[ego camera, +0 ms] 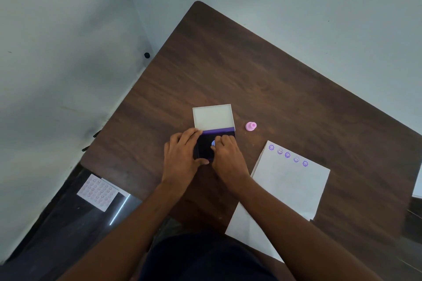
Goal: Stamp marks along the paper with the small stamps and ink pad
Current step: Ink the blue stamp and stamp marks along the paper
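The ink pad [204, 146] lies open on the dark wooden table [251, 70], its white lid [213, 117] flipped back. My left hand [182, 155] grips the pad's left side and front edge. My right hand [226, 155] pinches a small blue stamp [213, 143] and holds it down on the dark ink surface. A pink stamp [251, 125] stands alone to the right of the lid. The white paper [290, 180] lies to the right, with a row of several purple smiley marks [287, 155] along its top edge.
A second white sheet [249, 232] lies under the paper near the table's front edge. Another paper edge [418, 187] shows at the far right. A sheet of pink dots [97, 191] rests on a dark surface below the table's left corner.
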Action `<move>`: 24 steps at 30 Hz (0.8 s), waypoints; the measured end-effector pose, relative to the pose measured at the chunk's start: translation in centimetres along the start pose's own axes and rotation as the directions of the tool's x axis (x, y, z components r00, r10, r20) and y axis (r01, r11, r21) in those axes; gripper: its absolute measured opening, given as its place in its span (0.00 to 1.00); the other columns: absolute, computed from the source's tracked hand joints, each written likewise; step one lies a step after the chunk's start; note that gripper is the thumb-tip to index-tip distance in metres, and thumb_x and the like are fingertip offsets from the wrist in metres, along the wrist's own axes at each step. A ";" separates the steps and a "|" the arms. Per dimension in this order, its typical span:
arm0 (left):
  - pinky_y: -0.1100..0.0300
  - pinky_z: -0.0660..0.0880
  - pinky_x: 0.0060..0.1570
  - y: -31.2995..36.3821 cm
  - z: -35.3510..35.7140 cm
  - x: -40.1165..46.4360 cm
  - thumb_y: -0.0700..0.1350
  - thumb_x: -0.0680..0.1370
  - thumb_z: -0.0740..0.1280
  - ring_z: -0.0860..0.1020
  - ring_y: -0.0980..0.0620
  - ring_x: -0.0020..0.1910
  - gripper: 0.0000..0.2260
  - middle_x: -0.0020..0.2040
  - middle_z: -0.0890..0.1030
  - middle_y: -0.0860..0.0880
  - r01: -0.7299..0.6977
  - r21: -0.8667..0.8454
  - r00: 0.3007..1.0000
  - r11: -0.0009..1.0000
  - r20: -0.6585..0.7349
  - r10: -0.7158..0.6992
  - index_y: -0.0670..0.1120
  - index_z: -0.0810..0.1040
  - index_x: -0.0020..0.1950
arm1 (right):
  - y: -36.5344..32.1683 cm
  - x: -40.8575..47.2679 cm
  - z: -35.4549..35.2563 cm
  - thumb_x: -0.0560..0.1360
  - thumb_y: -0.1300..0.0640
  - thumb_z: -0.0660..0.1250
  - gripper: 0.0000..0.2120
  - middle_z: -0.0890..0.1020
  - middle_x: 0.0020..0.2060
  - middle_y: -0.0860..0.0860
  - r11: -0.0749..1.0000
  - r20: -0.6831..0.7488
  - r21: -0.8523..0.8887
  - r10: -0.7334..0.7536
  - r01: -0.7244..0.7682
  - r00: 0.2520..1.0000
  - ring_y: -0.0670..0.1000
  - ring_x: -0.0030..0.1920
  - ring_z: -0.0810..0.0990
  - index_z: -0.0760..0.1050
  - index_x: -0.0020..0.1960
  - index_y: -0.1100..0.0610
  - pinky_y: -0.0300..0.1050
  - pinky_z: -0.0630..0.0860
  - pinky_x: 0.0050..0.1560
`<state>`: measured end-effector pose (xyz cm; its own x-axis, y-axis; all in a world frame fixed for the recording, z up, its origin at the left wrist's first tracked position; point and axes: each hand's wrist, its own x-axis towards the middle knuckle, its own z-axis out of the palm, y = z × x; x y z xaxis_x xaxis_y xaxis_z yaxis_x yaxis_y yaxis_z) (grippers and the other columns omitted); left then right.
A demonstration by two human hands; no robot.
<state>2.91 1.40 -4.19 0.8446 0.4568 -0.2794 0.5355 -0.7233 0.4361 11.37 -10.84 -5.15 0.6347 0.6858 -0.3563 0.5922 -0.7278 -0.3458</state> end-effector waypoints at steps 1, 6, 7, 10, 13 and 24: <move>0.52 0.65 0.65 0.0 0.0 0.0 0.59 0.66 0.75 0.66 0.47 0.68 0.39 0.72 0.68 0.50 0.000 -0.001 1.000 1.000 0.004 0.000 0.51 0.64 0.73 | 0.0 0.0 0.0 0.76 0.55 0.68 0.23 0.75 0.66 0.58 1.000 0.001 0.006 0.004 -0.004 1.000 0.56 0.65 0.72 0.69 0.68 0.61 0.49 0.67 0.69; 0.52 0.65 0.65 0.3 -0.2 -0.1 0.59 0.67 0.75 0.66 0.47 0.68 0.39 0.72 0.68 0.50 0.009 0.018 1.000 1.000 0.018 -0.009 0.51 0.63 0.73 | -0.3 -0.2 -0.1 0.76 0.55 0.68 0.24 0.74 0.67 0.57 0.999 -0.019 0.035 0.015 -0.014 1.000 0.56 0.66 0.71 0.68 0.69 0.60 0.48 0.67 0.70; 0.52 0.65 0.66 0.4 -0.4 -0.1 0.59 0.67 0.75 0.66 0.47 0.68 0.39 0.72 0.68 0.50 0.013 0.026 1.000 1.000 0.023 -0.013 0.51 0.63 0.73 | -0.3 -0.3 -0.2 0.76 0.55 0.68 0.23 0.73 0.67 0.57 0.998 -0.024 0.052 0.022 -0.021 0.999 0.55 0.66 0.71 0.68 0.69 0.59 0.48 0.67 0.70; 0.50 0.64 0.66 0.9 -0.6 -0.3 0.59 0.66 0.75 0.66 0.47 0.68 0.39 0.72 0.68 0.49 -0.001 0.040 0.999 0.999 0.033 0.000 0.51 0.64 0.73 | -0.2 -1.3 -1.0 0.75 0.57 0.70 0.20 0.78 0.61 0.58 0.992 -0.138 0.124 0.052 -0.035 0.989 0.56 0.60 0.76 0.72 0.64 0.61 0.47 0.73 0.63; 0.47 0.63 0.67 1.3 -1.1 -0.4 0.60 0.65 0.75 0.65 0.47 0.70 0.40 0.72 0.66 0.49 0.014 0.046 0.999 0.999 0.043 -0.016 0.52 0.63 0.73 | 0.5 -3.8 -1.6 0.70 0.62 0.75 0.16 0.84 0.48 0.61 0.971 -0.400 0.237 0.124 -0.028 0.908 0.57 0.47 0.83 0.78 0.55 0.66 0.46 0.80 0.50; 0.60 0.67 0.62 11.5 1.7 -0.1 0.52 0.78 0.64 0.75 0.52 0.60 0.15 0.61 0.78 0.51 -0.331 -0.105 0.931 0.938 0.128 0.343 0.49 0.76 0.63 | 9.3 -13.5 -4.6 0.72 0.51 0.72 0.11 0.85 0.44 0.49 0.619 -0.397 0.723 0.736 -0.307 0.548 0.45 0.40 0.81 0.81 0.50 0.56 0.26 0.73 0.42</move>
<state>9.03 -7.84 -0.56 0.9693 0.1108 -0.2197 0.2226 -0.7754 0.5909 10.59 -26.88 0.42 0.9810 -0.1635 -0.1048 -0.1873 -0.6545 -0.7325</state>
